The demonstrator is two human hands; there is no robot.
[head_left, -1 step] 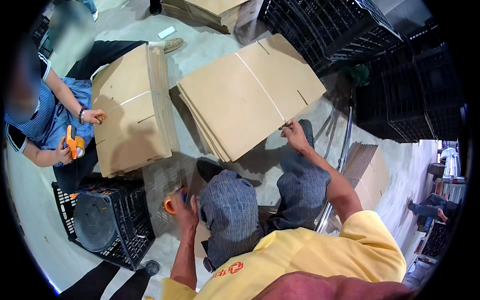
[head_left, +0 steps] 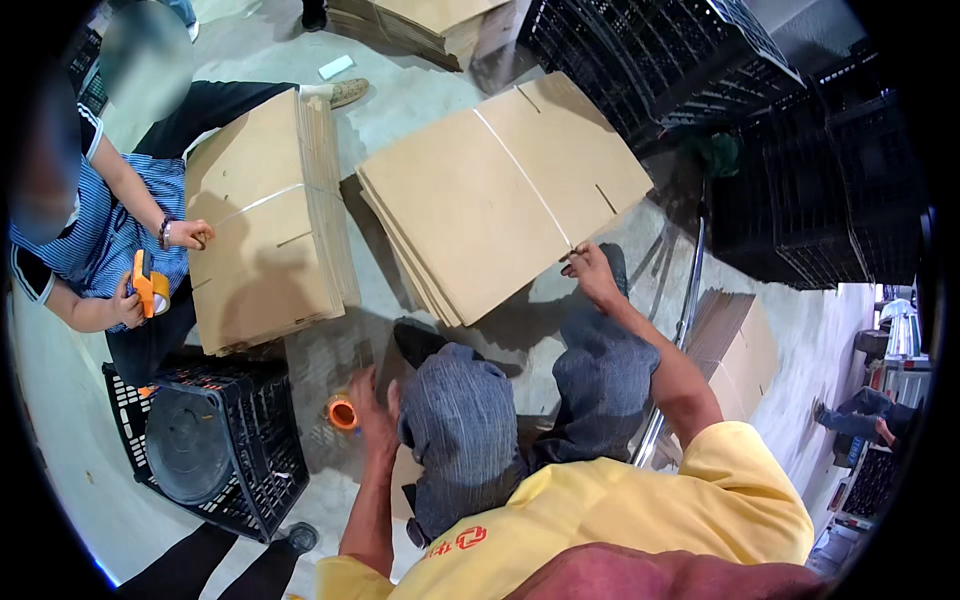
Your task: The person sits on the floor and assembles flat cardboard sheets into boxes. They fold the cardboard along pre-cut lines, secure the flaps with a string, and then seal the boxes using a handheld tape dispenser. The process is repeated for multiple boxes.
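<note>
At the near edge of a flat stack of brown cardboard (head_left: 500,200), my right hand (head_left: 592,268) is closed in a pinch on the white strap (head_left: 522,168) that crosses the stack. My left hand (head_left: 373,408) is beside my left knee, with thumb and fingers apart. Just left of it is an orange tape roll (head_left: 342,413); no grip on it shows. Across from me, a co-worker's hand (head_left: 190,234) rests on a second strapped cardboard stack (head_left: 240,240), while their other hand holds an orange tape dispenser (head_left: 150,285).
A black crate (head_left: 250,450) with a round dark lid or stool top stands at the lower left. Black crates (head_left: 800,190) are piled at the upper right. Beside my right leg are a metal pole (head_left: 690,290) and more cardboard (head_left: 738,350). A further stack (head_left: 420,15) lies at the back.
My left hand has shifted slightly right, uncovering more of the orange tape roll. My right hand stays at the strap, and the stacks stay in place.
</note>
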